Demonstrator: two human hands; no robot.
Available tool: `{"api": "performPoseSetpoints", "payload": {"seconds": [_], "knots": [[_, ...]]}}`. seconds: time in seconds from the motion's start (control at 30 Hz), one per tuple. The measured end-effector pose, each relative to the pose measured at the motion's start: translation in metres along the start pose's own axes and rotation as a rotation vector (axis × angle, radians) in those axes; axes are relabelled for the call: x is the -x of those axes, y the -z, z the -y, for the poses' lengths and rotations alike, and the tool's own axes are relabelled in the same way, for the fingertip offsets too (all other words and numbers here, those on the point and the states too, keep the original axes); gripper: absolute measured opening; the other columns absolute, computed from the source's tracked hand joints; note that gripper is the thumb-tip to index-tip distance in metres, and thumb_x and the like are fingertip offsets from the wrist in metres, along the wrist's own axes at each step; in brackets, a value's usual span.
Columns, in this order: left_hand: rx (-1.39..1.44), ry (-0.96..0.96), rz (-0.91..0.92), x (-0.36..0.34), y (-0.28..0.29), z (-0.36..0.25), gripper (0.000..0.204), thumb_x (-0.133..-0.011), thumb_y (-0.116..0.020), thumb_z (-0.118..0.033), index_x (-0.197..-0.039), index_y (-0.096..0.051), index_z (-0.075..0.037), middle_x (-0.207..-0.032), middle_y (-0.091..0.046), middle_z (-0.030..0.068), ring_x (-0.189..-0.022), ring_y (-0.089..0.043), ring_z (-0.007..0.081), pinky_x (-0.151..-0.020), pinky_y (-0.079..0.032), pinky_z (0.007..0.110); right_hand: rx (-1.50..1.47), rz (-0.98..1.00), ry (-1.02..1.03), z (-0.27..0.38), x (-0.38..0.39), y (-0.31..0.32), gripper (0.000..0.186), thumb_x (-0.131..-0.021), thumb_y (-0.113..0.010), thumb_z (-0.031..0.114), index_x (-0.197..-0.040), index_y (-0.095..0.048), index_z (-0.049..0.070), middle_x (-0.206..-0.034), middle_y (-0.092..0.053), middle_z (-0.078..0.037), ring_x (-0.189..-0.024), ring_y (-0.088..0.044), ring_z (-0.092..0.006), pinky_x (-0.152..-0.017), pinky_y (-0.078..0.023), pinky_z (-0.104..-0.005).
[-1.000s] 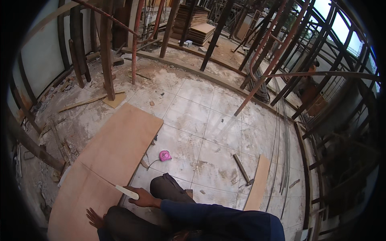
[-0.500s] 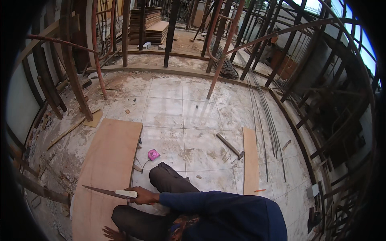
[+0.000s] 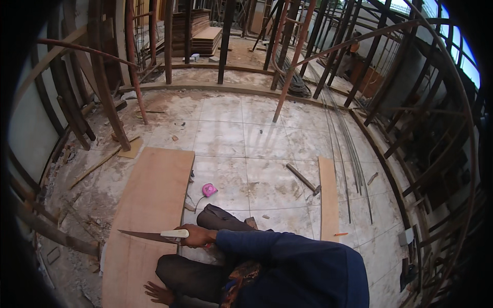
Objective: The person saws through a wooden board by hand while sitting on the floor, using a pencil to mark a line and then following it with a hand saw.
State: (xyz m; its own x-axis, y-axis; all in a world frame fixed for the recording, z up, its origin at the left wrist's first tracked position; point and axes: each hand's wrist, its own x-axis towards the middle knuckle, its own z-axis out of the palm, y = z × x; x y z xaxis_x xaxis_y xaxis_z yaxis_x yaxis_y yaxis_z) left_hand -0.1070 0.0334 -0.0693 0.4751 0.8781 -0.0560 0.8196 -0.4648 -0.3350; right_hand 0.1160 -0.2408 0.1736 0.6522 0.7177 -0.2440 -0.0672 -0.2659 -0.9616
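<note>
My right hand (image 3: 199, 236) is wrapped round the pale handle of a hand saw (image 3: 141, 235). The saw's dark, tapering blade points left across a long plywood board (image 3: 154, 179) lying on the floor. Whether the teeth touch the wood cannot be made out. Lower down, my left hand (image 3: 159, 293) rests flat on the same board with fingers spread, beside my bent knee. A pink tape measure (image 3: 209, 190) lies on the tiles just right of the board.
A hammer (image 3: 304, 179) lies right of centre, near a narrow wooden strip (image 3: 328, 200) with an orange pencil (image 3: 340, 234) by its lower end. Long steel rods (image 3: 354, 169) run along the right. Upright posts (image 3: 108, 82) and stacked boards (image 3: 205, 38) stand beyond.
The whole view has shifted slightly, so the scene sits further right and higher. The saw's handle has moved a little away from me, levelling the blade; my left hand stays on the board.
</note>
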Motion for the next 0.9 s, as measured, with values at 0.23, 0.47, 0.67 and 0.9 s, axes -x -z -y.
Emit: {"api": "performPoseSetpoints", "payload": {"seconds": [0.23,0.47,0.67,0.9], "knots": [[-0.026,-0.007,0.133,0.018,0.024,-0.010,0.098,-0.083,-0.062,-0.059,-0.160,-0.008,-0.031,-0.168,-0.001,-0.0056,-0.154,-0.010,0.0189,-0.118,-0.022,0.051,0.051,0.012,-0.039,-0.010,-0.005,0.005,0.050,-0.081,-0.069,0.008,-0.129,-0.057,0.001,-0.086,-0.069,-0.010,-0.062,-0.063,-0.0159,-0.055,-0.052,-0.0321],[0.067,0.033,0.020,0.007,0.006,-0.001,0.103,-0.079,-0.067,-0.055,-0.159,-0.006,-0.034,-0.168,-0.001,-0.0065,-0.154,-0.009,0.0188,-0.118,-0.022,0.052,-0.003,-0.024,0.041,-0.019,-0.014,-0.008,0.045,-0.078,-0.070,0.011,-0.120,-0.061,0.000,-0.079,-0.067,-0.011,-0.056,-0.061,-0.0175,-0.050,-0.049,-0.0342],[-0.138,0.044,0.016,0.017,0.000,-0.015,0.096,-0.084,-0.063,-0.054,-0.159,-0.006,-0.035,-0.168,-0.001,-0.0072,-0.153,-0.011,0.0160,-0.119,-0.020,0.051,-0.009,-0.025,0.093,-0.063,-0.010,0.004,0.045,-0.079,-0.068,0.009,-0.123,-0.060,0.000,-0.077,-0.067,-0.010,-0.053,-0.060,-0.0161,-0.047,-0.048,-0.0335],[-0.221,0.062,-0.358,0.005,-0.045,-0.002,0.085,-0.092,-0.051,-0.060,-0.159,-0.010,-0.029,-0.167,-0.008,-0.0029,-0.153,-0.014,0.0214,-0.118,-0.018,0.056,-0.144,0.089,-0.040,-0.069,0.005,0.013,0.050,-0.092,-0.066,0.015,-0.138,-0.052,0.004,-0.080,-0.061,-0.003,-0.060,-0.054,-0.0101,-0.053,-0.046,-0.0284]]}}
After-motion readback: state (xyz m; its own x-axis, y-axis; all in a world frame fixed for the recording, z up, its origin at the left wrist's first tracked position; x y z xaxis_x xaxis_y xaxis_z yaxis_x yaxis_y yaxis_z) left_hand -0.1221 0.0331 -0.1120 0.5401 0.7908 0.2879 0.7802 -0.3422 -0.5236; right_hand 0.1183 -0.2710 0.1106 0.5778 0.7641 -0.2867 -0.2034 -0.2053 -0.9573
